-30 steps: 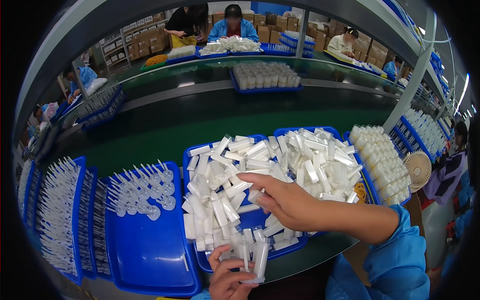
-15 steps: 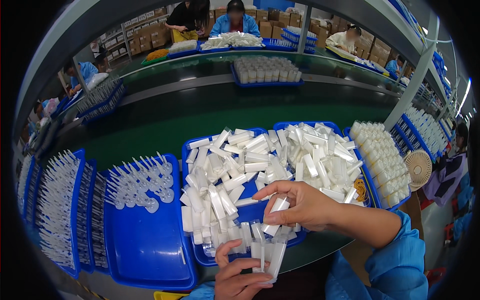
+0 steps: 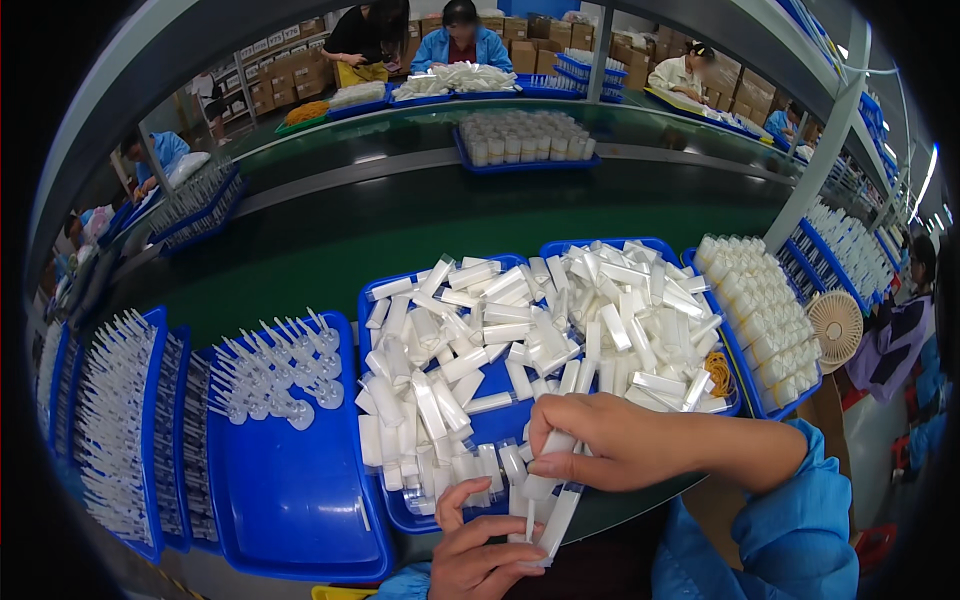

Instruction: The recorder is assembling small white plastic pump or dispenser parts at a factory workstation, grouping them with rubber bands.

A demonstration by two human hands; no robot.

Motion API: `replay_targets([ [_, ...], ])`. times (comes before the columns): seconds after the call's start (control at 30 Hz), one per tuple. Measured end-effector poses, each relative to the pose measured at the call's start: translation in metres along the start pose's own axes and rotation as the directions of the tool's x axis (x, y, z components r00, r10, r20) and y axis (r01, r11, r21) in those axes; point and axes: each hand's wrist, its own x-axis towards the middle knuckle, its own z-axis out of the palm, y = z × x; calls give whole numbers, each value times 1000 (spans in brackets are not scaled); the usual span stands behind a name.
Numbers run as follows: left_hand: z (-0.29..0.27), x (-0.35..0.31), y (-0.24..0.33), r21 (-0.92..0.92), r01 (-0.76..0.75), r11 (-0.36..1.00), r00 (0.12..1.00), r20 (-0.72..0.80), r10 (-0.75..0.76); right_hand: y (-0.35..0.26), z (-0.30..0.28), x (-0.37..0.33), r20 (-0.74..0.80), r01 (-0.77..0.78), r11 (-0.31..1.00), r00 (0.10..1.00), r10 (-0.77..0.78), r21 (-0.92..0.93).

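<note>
Near the front edge, my left hand (image 3: pixel 475 548) is closed around several small clear-and-white rectangular packs (image 3: pixel 562 520), which stand tilted between its fingers. Just above them my right hand (image 3: pixel 605 440) pinches one more white pack (image 3: pixel 541 487), its lower end right at the bunch. Whether that pack touches the others cannot be told, as the fingers partly cover it. Behind both hands a blue tray (image 3: pixel 363 318) holds a loose heap of white packs (image 3: pixel 430 400). A second blue tray (image 3: pixel 610 242) at its right holds more of them, with yellow rubber bands (image 3: pixel 717 373) in its corner.
At left, a blue tray (image 3: pixel 290 500) carries clear stemmed pieces (image 3: pixel 300 365) at its far end. More trays of upright stems (image 3: pixel 120 430) stand beside it. Bundled packs (image 3: pixel 765 320) and a beige fan (image 3: pixel 836 328) are at right. Across the green belt (image 3: pixel 380 230), other people sit working.
My right hand has moved down with its pack to the bunch in my left hand. The left hand stays nearly in place. The view has shifted slightly.
</note>
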Motion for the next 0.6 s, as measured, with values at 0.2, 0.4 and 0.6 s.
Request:
replay_targets([
  [0.2, -2, -1, 8, 65, -100, 993, 989, 117, 92, -2, 2, -7, 76, -11, 990, 997, 1, 142],
  [0.4, -2, -10, 8, 75, -155, 985, 975, 175, 140, -6, 8, -16, 130, -40, 977, 991, 12, 211],
  [0.6, -3, -10, 12, 103, -160, 982, 972, 191, 138, -10, 11, -20, 182, -139, 974, 978, 107, 177],
])
